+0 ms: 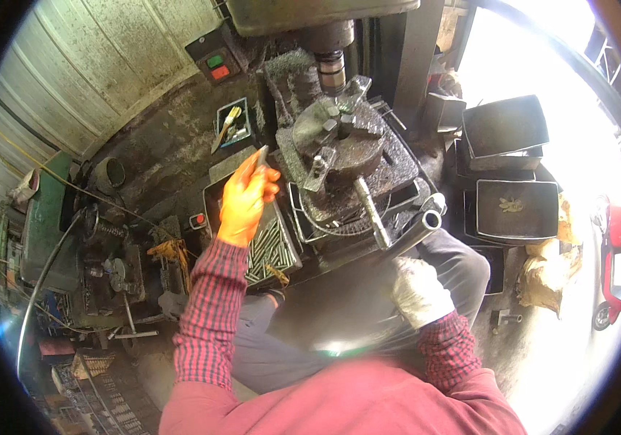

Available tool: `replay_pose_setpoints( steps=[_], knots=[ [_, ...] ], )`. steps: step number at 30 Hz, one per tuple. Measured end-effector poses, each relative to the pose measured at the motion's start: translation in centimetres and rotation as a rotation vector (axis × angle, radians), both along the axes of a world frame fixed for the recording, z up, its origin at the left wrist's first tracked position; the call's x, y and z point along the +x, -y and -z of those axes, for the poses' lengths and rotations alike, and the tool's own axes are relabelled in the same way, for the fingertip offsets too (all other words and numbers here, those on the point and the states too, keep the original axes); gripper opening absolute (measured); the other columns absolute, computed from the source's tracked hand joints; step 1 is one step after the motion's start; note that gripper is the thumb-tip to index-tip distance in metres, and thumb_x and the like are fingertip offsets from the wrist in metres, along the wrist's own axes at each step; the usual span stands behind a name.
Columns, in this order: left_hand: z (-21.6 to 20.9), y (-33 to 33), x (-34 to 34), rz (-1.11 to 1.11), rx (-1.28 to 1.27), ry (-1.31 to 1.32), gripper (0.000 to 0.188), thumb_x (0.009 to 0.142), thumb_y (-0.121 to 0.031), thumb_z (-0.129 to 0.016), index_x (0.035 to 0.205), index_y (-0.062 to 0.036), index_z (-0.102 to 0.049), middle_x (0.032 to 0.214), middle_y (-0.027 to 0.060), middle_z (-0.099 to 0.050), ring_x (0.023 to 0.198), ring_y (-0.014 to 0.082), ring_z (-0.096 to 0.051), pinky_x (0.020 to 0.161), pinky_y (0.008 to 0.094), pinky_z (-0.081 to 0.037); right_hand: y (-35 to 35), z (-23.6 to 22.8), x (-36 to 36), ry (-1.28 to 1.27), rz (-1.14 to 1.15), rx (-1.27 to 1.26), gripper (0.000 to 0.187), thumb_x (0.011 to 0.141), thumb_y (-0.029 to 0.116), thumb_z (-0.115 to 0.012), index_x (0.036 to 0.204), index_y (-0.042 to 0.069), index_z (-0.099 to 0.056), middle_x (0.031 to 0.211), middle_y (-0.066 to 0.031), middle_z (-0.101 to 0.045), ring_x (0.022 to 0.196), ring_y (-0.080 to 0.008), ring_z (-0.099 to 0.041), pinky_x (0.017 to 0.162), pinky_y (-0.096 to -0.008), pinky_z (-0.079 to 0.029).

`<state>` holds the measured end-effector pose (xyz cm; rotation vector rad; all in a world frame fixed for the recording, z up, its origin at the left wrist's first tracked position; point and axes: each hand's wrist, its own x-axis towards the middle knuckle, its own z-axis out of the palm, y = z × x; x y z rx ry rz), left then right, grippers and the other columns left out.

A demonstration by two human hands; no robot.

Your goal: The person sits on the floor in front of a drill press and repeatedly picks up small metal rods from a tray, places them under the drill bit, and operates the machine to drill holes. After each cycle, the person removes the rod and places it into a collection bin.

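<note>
"How far was the work?"

"One metal rod [263,156] was picked up, I judged: the left hand's [243,205] fingers pinched it, left of the round clamp [346,151]. Many rods [270,250] were left in the near tray [289,233]."

"And the right hand [422,294]?"

"Near the pipe [416,235]; whether its fingers gripped, I could not tell."

"Other containers?"

"The far blue box [249,120] held a brush [232,116]; the right tray [491,223], some pale scrap [511,205]."

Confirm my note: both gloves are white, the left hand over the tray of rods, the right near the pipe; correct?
No: the head view shows the left hand in an orange glove. It is over the tray of rods; the right hand, in white, is near the pipe.
</note>
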<state>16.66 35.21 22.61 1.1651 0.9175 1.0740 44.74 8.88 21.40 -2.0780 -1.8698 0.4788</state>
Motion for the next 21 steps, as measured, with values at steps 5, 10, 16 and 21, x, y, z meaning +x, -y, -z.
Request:
replay_pose_setpoints(
  steps=[5, 10, 16, 21],
  knots=[
    [-4.5, -4.8, 10.0, 0.150, 0.305, -0.240, 0.024, 0.110, -0.017, -0.062, 0.130, -0.0043, -0.060, 0.098, 0.0055, -0.071, 0.080, 0.0100, -0.064, 0.069, 0.0261, -0.051, 0.5, 0.1, 0.8, -0.026, 0.018, -0.013, 0.050, 0.082, 0.029, -0.085, 0.123, 0.005, -0.070, 0.100, -0.0193, -0.077, 0.096, -0.0387, -0.075, 0.086, -0.0484, -0.060],
    [-3.9, -7.5, 12.3, 0.127, 0.417, -0.607, 0.016, 0.105, -0.016, -0.070, 0.115, -0.0044, -0.069, 0.099, 0.0042, -0.072, 0.081, 0.0110, -0.065, 0.071, 0.0280, -0.053, 1.8, 0.1, 2.3, -0.037, 0.046, -0.006, 0.052, 0.083, 0.031, -0.085, 0.125, 0.005, -0.069, 0.100, -0.0199, -0.077, 0.099, -0.0394, -0.074, 0.089, -0.0488, -0.059],
    [-3.4, -8.5, 12.7, 0.177, 0.254, -0.175, 0.010, 0.101, -0.008, -0.074, 0.111, -0.0059, -0.073, 0.093, -0.0013, -0.072, 0.081, 0.0079, -0.064, 0.071, 0.0247, -0.051, 1.2, -2.2, 1.9, -1.178, 0.228, 0.247, 0.084, 0.082, 0.007, -0.091, 0.156, 0.003, -0.051, 0.135, -0.0166, -0.069, 0.120, -0.0282, -0.070, 0.095, -0.0376, -0.061],
    [-3.4, -8.6, 13.7, 0.206, 0.163, -0.146, 0.010, 0.100, -0.012, -0.078, 0.108, -0.0046, -0.076, 0.090, -0.0030, -0.072, 0.077, 0.0056, -0.061, 0.071, 0.0235, -0.049, -1.3, -8.7, -3.3, -1.182, -0.050, 0.285, 0.098, 0.073, 0.005, -0.094, 0.157, -0.002, -0.043, 0.142, -0.0176, -0.061, 0.132, -0.0309, -0.060, 0.115, -0.0449, -0.049]
  ],
)
